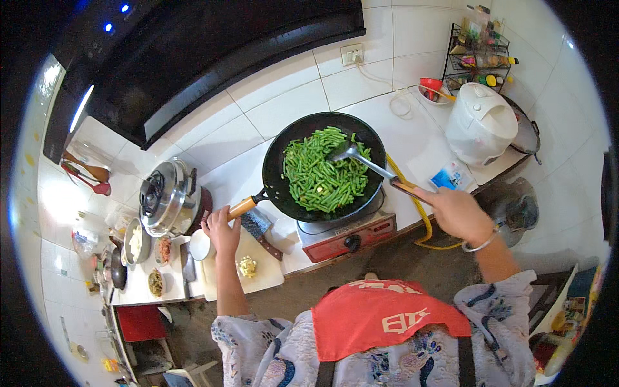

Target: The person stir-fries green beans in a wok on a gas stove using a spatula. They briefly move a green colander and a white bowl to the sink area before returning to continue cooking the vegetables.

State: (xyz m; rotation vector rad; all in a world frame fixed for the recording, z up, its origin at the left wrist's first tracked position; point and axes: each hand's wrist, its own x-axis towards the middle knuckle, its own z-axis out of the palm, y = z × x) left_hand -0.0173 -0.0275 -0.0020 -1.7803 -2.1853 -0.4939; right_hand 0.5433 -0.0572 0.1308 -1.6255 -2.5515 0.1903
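Note:
A black wok point(276, 158) full of cut green beans point(325, 171) sits on a gas stove point(348, 238) with a red front. My left hand point(222, 230) is closed round the end of the wok's wooden handle point(243, 208). In my right hand point(459, 216) is the wooden-ended handle of a metal spatula point(371, 162); its blade rests among the beans at the wok's right side, partly hidden by them. Just below my left forearm's side lies a cutting board point(264, 274) with chopped garlic point(246, 266) and a cleaver point(261, 232).
Left of the board stand a white bowl point(201, 246), a knife point(187, 264), small dishes of ingredients point(156, 282) and a lidded steel pot point(169, 200). To the right are a yellow gas hose point(425, 229), a blue-white packet point(452, 175), a white rice cooker point(480, 126) and a spice rack point(474, 61).

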